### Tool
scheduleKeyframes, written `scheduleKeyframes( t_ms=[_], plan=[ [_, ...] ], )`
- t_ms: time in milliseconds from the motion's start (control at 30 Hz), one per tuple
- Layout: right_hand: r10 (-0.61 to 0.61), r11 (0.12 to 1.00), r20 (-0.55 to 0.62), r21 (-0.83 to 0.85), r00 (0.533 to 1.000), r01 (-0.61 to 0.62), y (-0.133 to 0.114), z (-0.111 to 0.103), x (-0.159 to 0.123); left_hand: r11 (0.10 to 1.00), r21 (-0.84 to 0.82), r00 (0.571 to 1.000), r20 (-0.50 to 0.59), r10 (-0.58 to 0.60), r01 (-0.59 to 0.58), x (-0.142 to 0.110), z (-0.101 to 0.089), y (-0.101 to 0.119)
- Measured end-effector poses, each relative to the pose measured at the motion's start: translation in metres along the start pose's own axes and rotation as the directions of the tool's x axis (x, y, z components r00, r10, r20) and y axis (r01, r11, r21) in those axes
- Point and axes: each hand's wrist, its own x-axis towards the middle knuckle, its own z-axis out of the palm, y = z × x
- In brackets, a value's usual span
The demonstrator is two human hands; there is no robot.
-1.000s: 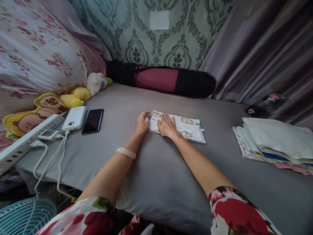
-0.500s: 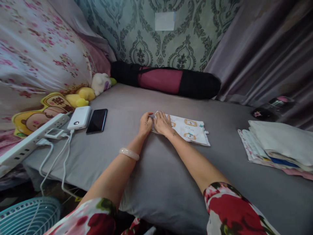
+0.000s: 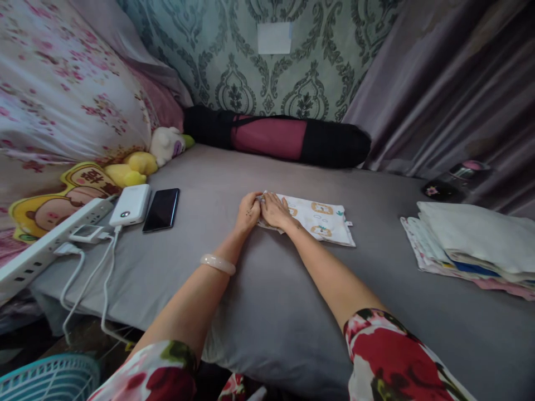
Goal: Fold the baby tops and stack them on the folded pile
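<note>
A white cloth (image 3: 321, 218) with orange-brown animal faces and small green marks lies folded flat on the grey bed sheet. It has a small white tag on its right edge. My right hand (image 3: 275, 210) rests palm down on its left end, fingers stretched out. At that same end, my left hand (image 3: 249, 210) has its fingers curled against the cloth's edge and seems to grip it; the fingertips are partly hidden. The two hands nearly touch. A pale bangle (image 3: 218, 264) circles my left wrist.
On the right sits a stack of folded cloths (image 3: 480, 231), with a dark bottle (image 3: 453, 181) behind. Leftward lie a black phone (image 3: 161, 209), a white power bank (image 3: 131, 204), a power strip (image 3: 54, 239) with cables, and plush toys (image 3: 140, 162). A long black-and-maroon bag (image 3: 271, 135) lines the wall.
The view has shifted slightly, so most things sit a little further left. My left hand has drawn closer against my right at the cloth's left end; the right hand stays flat.
</note>
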Motion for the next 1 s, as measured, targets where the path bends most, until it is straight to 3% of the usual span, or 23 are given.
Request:
scheduleKeyframes(
  t_ms=[167,367,733,1000],
  plan=[
    [0.048,0.999,-0.061,-0.022,0.997,-0.049,0.021,-0.012,-0.013,0.98,0.075,0.974,0.15,0.169,-0.182,-0.002,0.003,0.004],
    [0.091,0.99,-0.069,-0.102,0.993,-0.097,0.037,-0.01,-0.03,0.929,0.247,0.922,0.34,0.183,-0.276,-0.01,0.007,0.01],
    [0.087,0.994,-0.048,-0.06,0.995,-0.09,0.041,-0.015,-0.034,0.898,0.299,0.908,0.364,0.206,-0.324,-0.012,0.007,0.013],
    [0.146,0.982,-0.1,-0.11,0.984,-0.157,0.073,-0.038,-0.06,0.866,0.321,0.889,0.384,0.251,-0.383,-0.013,0.009,0.007]
  ],
)
